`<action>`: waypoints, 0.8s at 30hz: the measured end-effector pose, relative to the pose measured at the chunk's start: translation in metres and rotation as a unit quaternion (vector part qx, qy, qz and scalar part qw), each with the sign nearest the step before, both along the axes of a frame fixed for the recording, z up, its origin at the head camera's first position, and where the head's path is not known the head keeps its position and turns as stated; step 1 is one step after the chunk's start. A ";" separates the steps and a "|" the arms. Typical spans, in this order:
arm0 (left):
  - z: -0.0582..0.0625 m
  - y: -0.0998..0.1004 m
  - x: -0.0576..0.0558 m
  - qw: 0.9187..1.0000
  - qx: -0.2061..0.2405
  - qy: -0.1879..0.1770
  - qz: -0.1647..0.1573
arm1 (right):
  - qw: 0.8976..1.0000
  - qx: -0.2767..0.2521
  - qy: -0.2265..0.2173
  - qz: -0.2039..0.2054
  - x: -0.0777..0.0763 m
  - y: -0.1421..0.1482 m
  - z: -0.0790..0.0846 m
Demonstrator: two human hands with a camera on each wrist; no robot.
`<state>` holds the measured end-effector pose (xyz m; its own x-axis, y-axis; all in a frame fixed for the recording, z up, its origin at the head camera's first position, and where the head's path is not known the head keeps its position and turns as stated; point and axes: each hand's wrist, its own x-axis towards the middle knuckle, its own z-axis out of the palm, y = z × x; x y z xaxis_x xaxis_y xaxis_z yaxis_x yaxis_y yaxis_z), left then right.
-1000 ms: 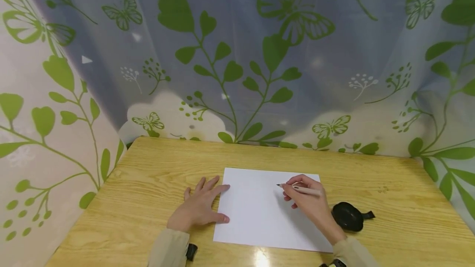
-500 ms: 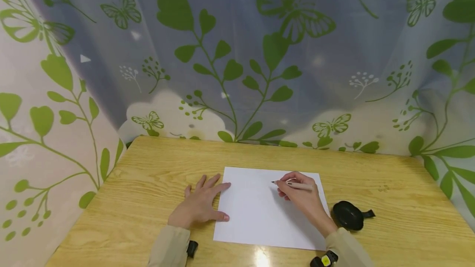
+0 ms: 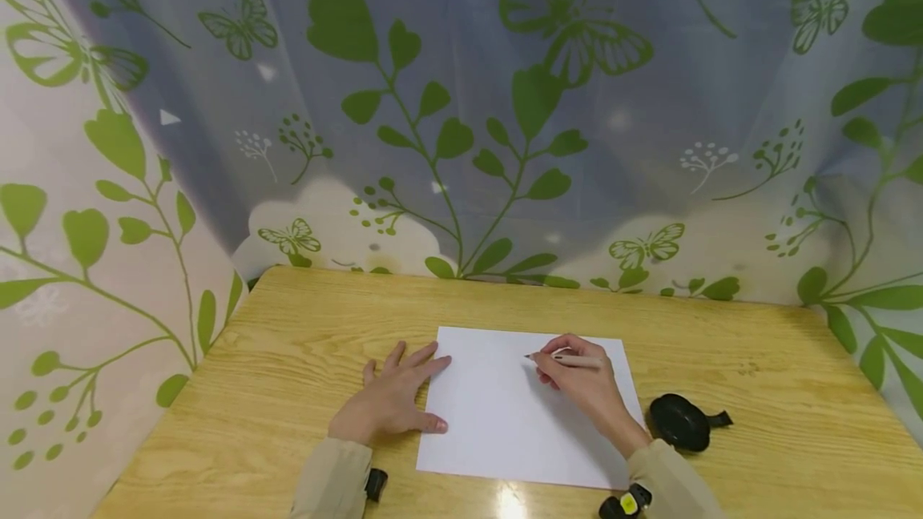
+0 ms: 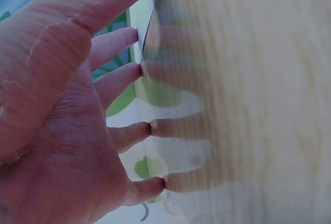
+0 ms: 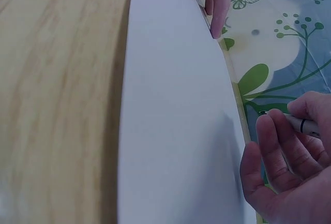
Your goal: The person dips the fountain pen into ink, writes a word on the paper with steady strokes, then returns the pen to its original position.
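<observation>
A white sheet of paper [image 3: 490,423] lies on the wooden table. My left hand [image 3: 392,399] is spread at its left edge, with the thumb and index fingertip on the paper and the other fingers reaching over the wood. In the left wrist view, the fingertips [image 4: 147,185] touch the tabletop. Over the upper right part of the sheet, my right hand [image 3: 584,383] pinches a light-barrelled pencil [image 3: 579,360] between thumb and fingers. Its dark tip points left, close over the paper. In the right wrist view, fingers partly hide the pencil [image 5: 309,127].
Right of the paper sits a small black pan-shaped dish [image 3: 680,421] with a short handle. The wooden table [image 3: 324,307] ends at a curtain [image 3: 461,102] printed with green leaves and butterflies. Black devices [image 3: 626,503] are strapped at both wrists.
My right hand has moved left over the sheet with the pencil, mostly in the first half second. My left hand and the paper stay in place.
</observation>
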<state>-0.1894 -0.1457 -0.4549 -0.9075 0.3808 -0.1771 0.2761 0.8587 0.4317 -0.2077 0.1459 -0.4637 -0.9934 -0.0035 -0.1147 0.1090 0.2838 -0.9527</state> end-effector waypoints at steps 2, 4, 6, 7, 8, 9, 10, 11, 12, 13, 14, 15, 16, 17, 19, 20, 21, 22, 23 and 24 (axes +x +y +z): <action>0.000 0.000 0.000 1.000 0.001 0.000 -0.003 | 1.000 0.001 -0.001 -0.001 0.000 0.000 0.000; 0.001 0.000 0.000 1.000 0.002 0.000 -0.006 | 1.000 0.002 -0.001 -0.002 0.000 0.000 0.000; 0.001 0.000 -0.001 1.000 -0.001 0.000 -0.009 | 1.000 0.002 -0.002 -0.002 0.000 -0.001 0.000; 0.000 0.000 -0.001 1.000 -0.003 0.000 -0.011 | 1.000 0.001 -0.001 -0.001 0.000 -0.001 0.000; 0.000 0.000 -0.002 1.000 -0.003 0.000 -0.012 | 1.000 0.002 -0.001 -0.001 -0.001 -0.001 0.000; 0.001 0.000 -0.002 1.000 -0.005 0.000 -0.013 | 1.000 0.002 0.000 -0.001 -0.001 -0.002 0.000; 0.001 0.000 -0.002 1.000 -0.007 0.000 -0.013 | 1.000 0.002 0.000 -0.001 -0.001 -0.002 0.000; 0.001 0.000 -0.002 1.000 -0.008 -0.001 -0.013 | 1.000 0.003 0.001 -0.001 -0.002 -0.003 0.000; 0.001 0.000 -0.002 1.000 -0.008 -0.001 -0.013 | 1.000 0.005 0.002 -0.001 -0.003 -0.003 -0.001; 0.001 0.000 -0.002 1.000 -0.009 -0.001 -0.013 | 1.000 0.007 0.003 -0.001 -0.003 -0.004 -0.001; 0.001 0.000 -0.002 1.000 -0.009 -0.002 -0.013 | 1.000 0.008 0.003 -0.002 -0.004 -0.005 -0.002; 0.001 0.000 -0.002 1.000 -0.009 -0.003 -0.012 | 1.000 0.009 0.004 -0.001 -0.005 -0.005 -0.002; 0.001 0.000 -0.003 1.000 -0.009 -0.003 -0.012 | 1.000 0.011 0.004 0.000 -0.006 -0.006 -0.003; 0.002 0.000 -0.003 1.000 -0.008 -0.004 -0.012 | 1.000 0.011 0.004 0.000 -0.006 -0.007 -0.003; 0.002 0.000 -0.003 1.000 -0.007 -0.005 -0.011 | 1.000 0.010 0.005 0.001 -0.007 -0.008 -0.004; 0.002 0.000 -0.003 1.000 -0.006 -0.005 -0.011 | 1.000 0.009 0.006 0.002 -0.007 -0.009 -0.004; 0.002 0.000 -0.003 1.000 -0.007 -0.005 -0.010 | 1.000 0.010 0.007 0.003 -0.007 -0.009 -0.005; 0.002 0.000 -0.003 1.000 -0.007 -0.006 -0.010 | 1.000 0.009 0.010 0.003 -0.007 -0.010 -0.005; 0.002 0.000 -0.003 1.000 -0.007 -0.006 -0.009 | 1.000 0.009 0.011 0.004 -0.007 -0.010 -0.005; 0.001 0.000 -0.004 1.000 -0.007 -0.005 -0.010 | 1.000 0.009 0.012 0.004 -0.007 -0.010 -0.005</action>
<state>-0.1932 -0.1456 -0.4537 -0.8983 0.3955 -0.1915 0.2883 0.8593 0.4225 -0.2151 0.1355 -0.4692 -0.9958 -0.0096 -0.0907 0.0836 0.3019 -0.9497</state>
